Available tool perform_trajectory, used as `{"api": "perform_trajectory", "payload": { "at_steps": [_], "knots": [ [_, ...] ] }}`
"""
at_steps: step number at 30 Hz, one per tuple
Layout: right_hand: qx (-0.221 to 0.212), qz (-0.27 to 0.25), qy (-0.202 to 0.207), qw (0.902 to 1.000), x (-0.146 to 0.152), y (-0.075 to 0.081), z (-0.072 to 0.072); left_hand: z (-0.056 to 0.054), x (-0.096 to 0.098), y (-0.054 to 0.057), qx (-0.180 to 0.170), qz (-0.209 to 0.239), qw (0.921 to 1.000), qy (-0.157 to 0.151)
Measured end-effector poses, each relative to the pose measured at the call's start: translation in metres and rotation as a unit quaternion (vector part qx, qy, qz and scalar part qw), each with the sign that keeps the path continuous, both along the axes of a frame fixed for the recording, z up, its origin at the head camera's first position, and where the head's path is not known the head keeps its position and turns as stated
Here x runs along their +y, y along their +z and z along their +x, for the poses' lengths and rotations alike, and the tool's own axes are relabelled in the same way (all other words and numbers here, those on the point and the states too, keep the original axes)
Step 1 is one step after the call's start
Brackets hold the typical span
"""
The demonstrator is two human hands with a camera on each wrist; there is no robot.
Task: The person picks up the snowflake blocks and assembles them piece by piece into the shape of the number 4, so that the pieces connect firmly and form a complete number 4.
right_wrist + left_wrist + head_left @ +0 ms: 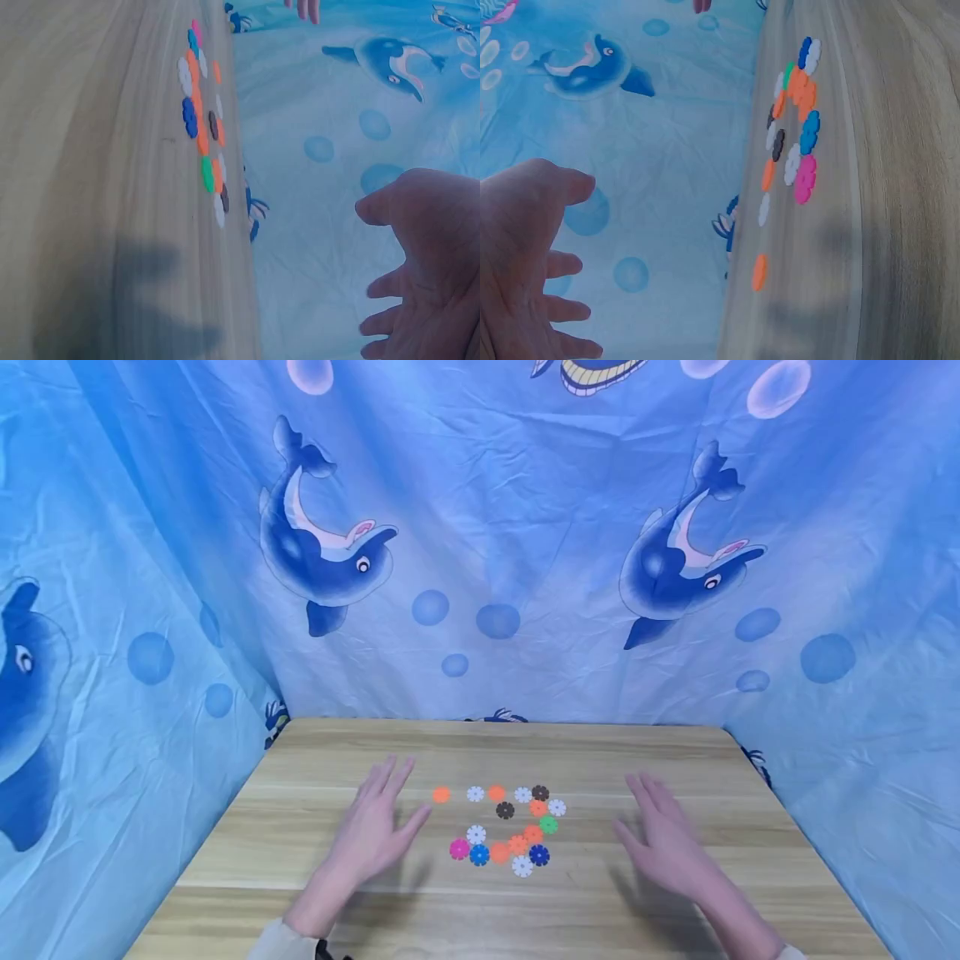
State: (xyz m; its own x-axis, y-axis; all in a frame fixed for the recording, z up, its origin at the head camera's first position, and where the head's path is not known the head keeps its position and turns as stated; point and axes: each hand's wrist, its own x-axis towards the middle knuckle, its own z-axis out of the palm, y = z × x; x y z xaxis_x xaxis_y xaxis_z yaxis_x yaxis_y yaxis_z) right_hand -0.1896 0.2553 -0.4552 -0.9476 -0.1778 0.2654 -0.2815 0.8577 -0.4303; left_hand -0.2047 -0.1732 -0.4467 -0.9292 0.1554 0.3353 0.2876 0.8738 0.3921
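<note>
Small notched plastic snowflake discs lie flat on a wooden table, loosely clustered between the hands; some touch or overlap. A lone orange disc (441,795) is leftmost, nearest my left hand (375,833). A pink disc (459,849), a light blue disc (479,855) and a dark blue disc (539,855) sit in the lower row, a green disc (549,825) at the right. White, orange and black ones fill out the group. Both hands hover above the table with fingers spread and hold nothing; my right hand (663,842) is right of the cluster. Their shadows fall below them.
The light wooden tabletop (480,918) reaches back to a blue cloth backdrop (510,510) printed with dolphins and bubbles. The cloth also hangs along the left and right sides. A dark band (322,950) shows at the left wrist.
</note>
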Motion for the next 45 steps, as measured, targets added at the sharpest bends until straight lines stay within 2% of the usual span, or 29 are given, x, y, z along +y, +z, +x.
{"api": "perform_trajectory", "payload": {
  "at_steps": [5, 10, 14, 19, 22, 30, 38, 45],
  "knots": [
    [0.011, 0.01, 0.015, 0.9998, -0.017, 0.001, -0.013, -0.016, 0.004, -0.005, -0.021, 0.019, 0.9994, -0.019],
    [0.005, -0.01, 0.042, 0.9991, -0.035, 0.007, -0.024, -0.034, 0.009, -0.012, -0.043, 0.041, 0.997, -0.05],
    [0.006, -0.015, 0.061, 0.998, -0.052, 0.01, -0.031, -0.047, 0.012, -0.024, -0.069, 0.062, 0.9932, -0.069],
    [-0.024, -0.011, 0.093, 0.9953, -0.078, 0.002, -0.043, -0.053, 0.013, -0.043, -0.103, 0.064, 0.9916, -0.044],
    [-0.033, -0.011, 0.101, 0.9943, -0.091, -0.004, -0.05, -0.055, 0.014, -0.051, -0.113, 0.052, 0.9914, -0.041],
    [-0.054, -0.021, 0.155, 0.9863, -0.129, -0.012, -0.067, -0.066, 0.017, -0.062, -0.103, 0.016, 0.9937, -0.039],
    [-0.072, 0.02, 0.178, 0.9812, -0.169, -0.03, -0.089, -0.076, 0.015, -0.07, -0.083, -0.02, 0.9961, -0.025],
    [-0.057, 0.063, 0.18, 0.98, -0.194, -0.036, -0.1, -0.081, 0.021, -0.069, -0.051, -0.051, 0.9967, -0.039]
  ]
}}
